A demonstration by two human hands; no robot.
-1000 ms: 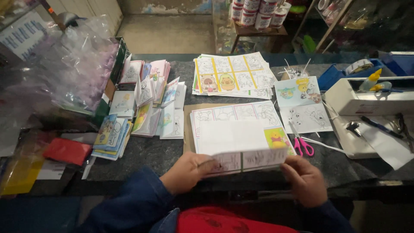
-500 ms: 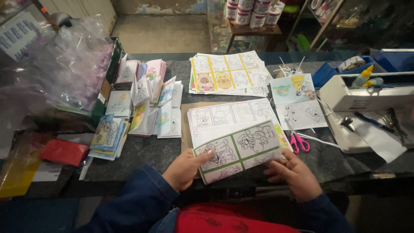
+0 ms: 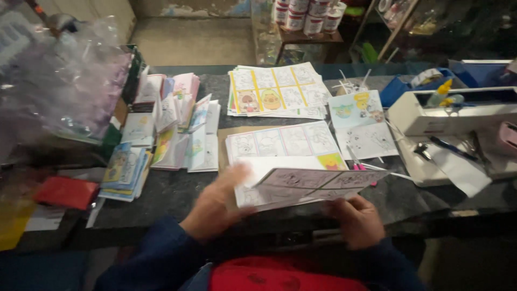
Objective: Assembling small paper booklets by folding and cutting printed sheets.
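My two hands hold a folded sheet of colouring pictures (image 3: 312,186) above the near edge of the dark counter (image 3: 177,194). The sheet is lifted nearly flat, with line drawings on its underside. My left hand (image 3: 215,207), blurred, grips its left part. My right hand (image 3: 358,218) holds its right lower edge. Under it lies another printed sheet (image 3: 288,141) on a brown board.
A stack of yellow-bordered sheets (image 3: 277,91) lies further back. Small booklets (image 3: 172,124) fan out on the left beside a clear plastic bag (image 3: 64,91). A red pad (image 3: 64,191) is at the left edge. Pink scissors (image 3: 358,164) and a white machine (image 3: 458,116) are on the right.
The sheet was folded at the counter's edge, then turned with its drawings facing me; now it is lifted and tilted flat, and my left hand has moved up along it.
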